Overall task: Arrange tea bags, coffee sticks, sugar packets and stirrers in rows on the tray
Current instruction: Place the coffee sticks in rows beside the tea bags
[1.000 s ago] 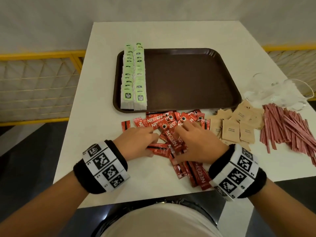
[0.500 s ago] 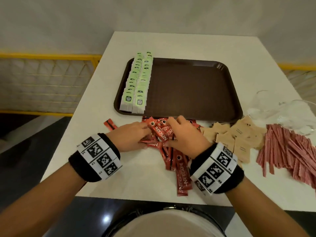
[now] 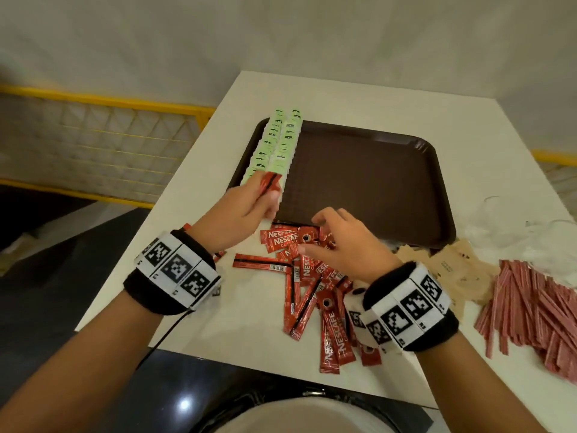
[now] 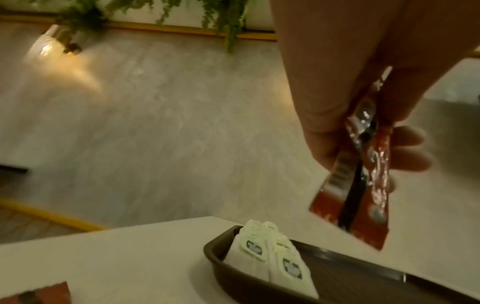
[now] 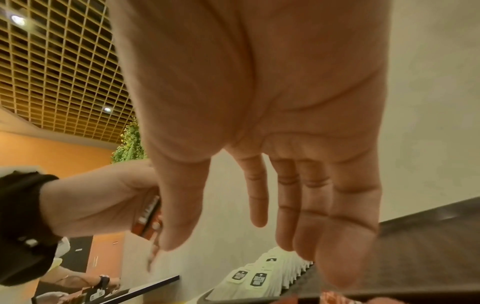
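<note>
At the tray's (image 3: 437, 189) 7 o'clock corner, left hand (image 3: 240, 210) pinches a few coffee sticks (image 3: 271, 185) above the tea bags (image 3: 274, 145). Right hand (image 3: 346, 242), fingers relaxed, empty, hovers over loose sticks (image 3: 312, 276) at 6 o'clock.

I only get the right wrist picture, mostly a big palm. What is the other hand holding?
Observer: The left hand pinches red coffee sticks, lifted over the near left corner of the brown tray.
Operator: Is anything on that tray besides the green tea bags?
Observer: No. Two rows of tea bags line its left edge; the rest is bare.
Operator: Where are the other supplies?
Observer: On the white table: loose coffee sticks under the right hand, brown sugar packets and red stirrers further right.
</note>
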